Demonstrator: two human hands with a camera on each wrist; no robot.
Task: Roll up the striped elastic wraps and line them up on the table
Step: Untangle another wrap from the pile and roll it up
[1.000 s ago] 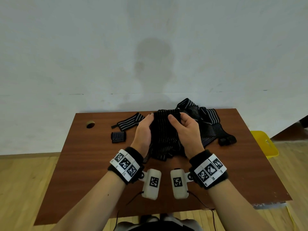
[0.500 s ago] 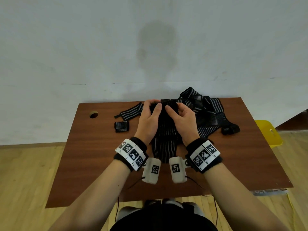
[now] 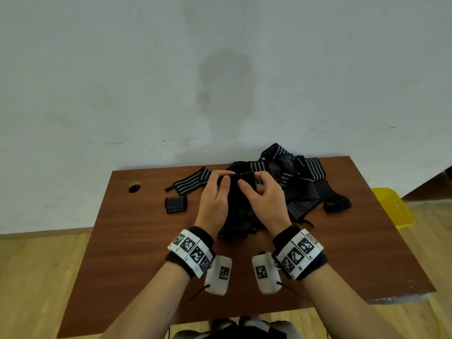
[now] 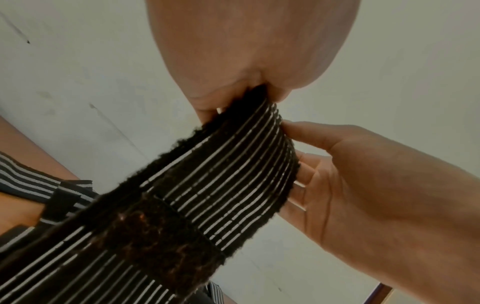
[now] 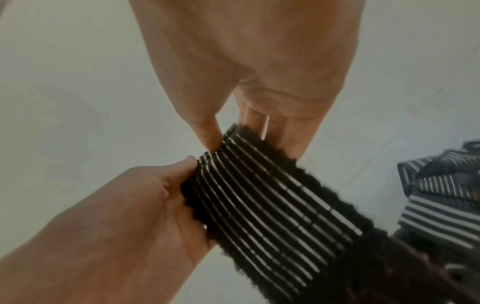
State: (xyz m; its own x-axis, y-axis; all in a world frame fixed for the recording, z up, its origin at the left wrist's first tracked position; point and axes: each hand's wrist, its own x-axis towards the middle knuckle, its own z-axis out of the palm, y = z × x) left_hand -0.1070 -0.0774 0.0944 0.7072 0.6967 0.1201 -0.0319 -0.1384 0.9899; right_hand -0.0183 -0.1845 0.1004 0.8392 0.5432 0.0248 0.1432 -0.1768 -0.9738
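Observation:
Both hands hold one black wrap with thin white stripes [image 3: 238,211] above the middle of the brown table [image 3: 137,241]. My left hand [image 3: 215,192] pinches its top edge on the left, my right hand [image 3: 259,192] on the right; the wrap hangs down toward me. In the left wrist view the wrap [image 4: 233,174] shows a fuzzy fastening patch [image 4: 161,242] lower down. In the right wrist view my thumb and fingers pinch the wrap's end [image 5: 233,148]. A rolled wrap [image 3: 175,204] lies left of my hands, with a flat wrap [image 3: 190,183] behind it.
A pile of unrolled striped wraps [image 3: 298,177] covers the back right of the table, one end [image 3: 336,205] trailing right. A round cable hole [image 3: 134,187] sits at the back left. A yellow object [image 3: 393,206] stands on the floor to the right. A wall rises behind the table.
Both hands have shifted along the wrap's top edge and drawn closer together, thumbs now bent over the end. The head view has tilted and the table appears farther.

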